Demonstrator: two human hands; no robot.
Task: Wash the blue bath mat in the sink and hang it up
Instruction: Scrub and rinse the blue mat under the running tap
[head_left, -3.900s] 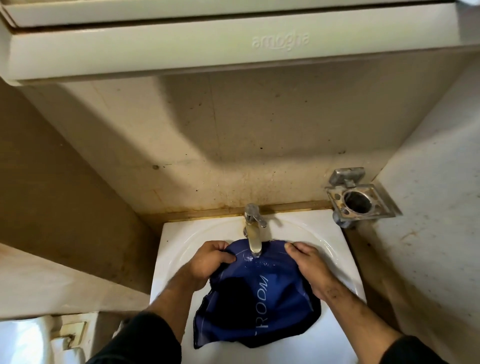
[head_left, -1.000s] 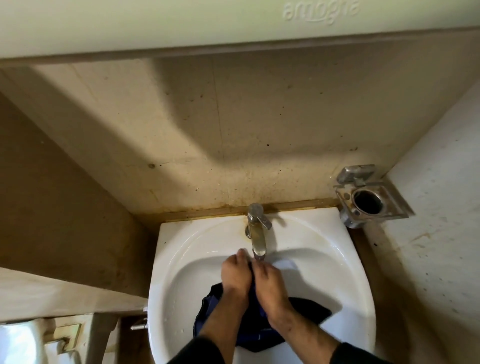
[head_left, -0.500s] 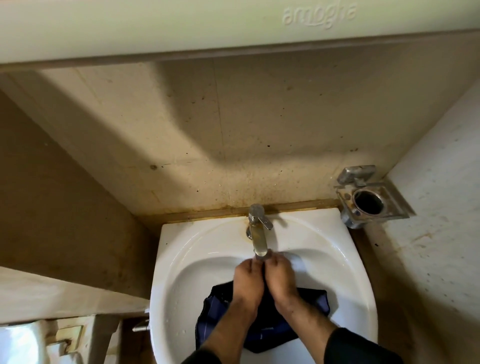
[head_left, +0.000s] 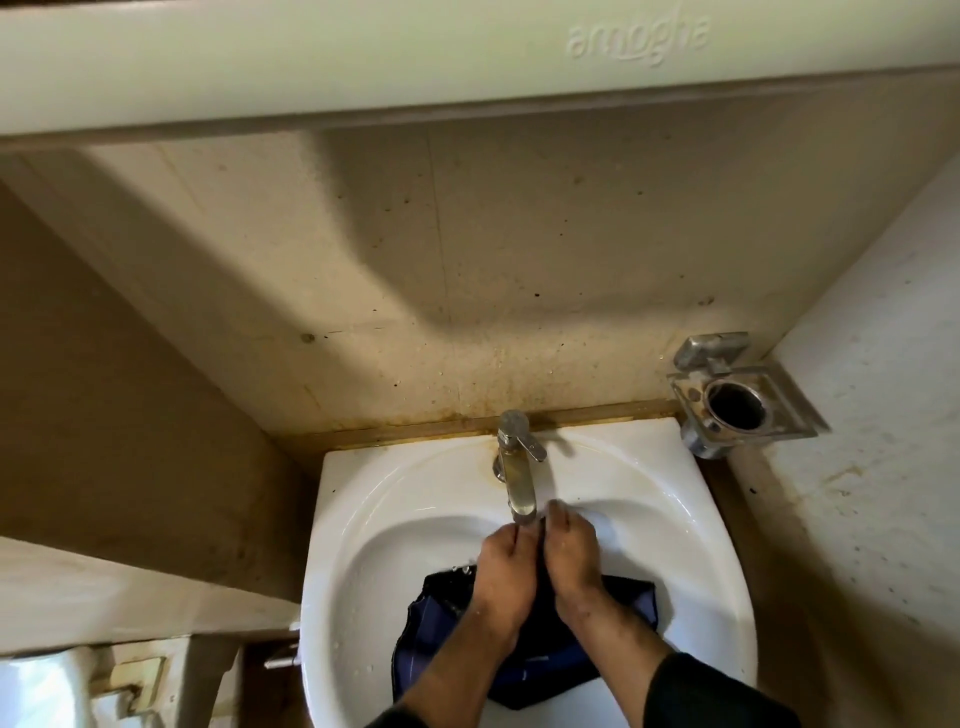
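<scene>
A home bathroom: white sink (head_left: 363, 499), tap (head_left: 519, 478), wall-mounted metal holder (head_left: 737, 400), stained walls

Sink basin (head_left: 363, 551): open bowl room left and right of the bunched mat (head_left: 441, 618); tap spout (head_left: 521, 488) overhangs the centre; cabinet (head_left: 311, 57) above; metal holder (head_left: 737, 400) at right rear corner.

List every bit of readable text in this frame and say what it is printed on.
"amogha": raised lettering on the pale cabinet above the sink, seen upside down from this view.
Blue bath mat: bunched under the left hand and right hand; only small white marks show, unreadable.
Tap and metal holder: no text visible.
</scene>
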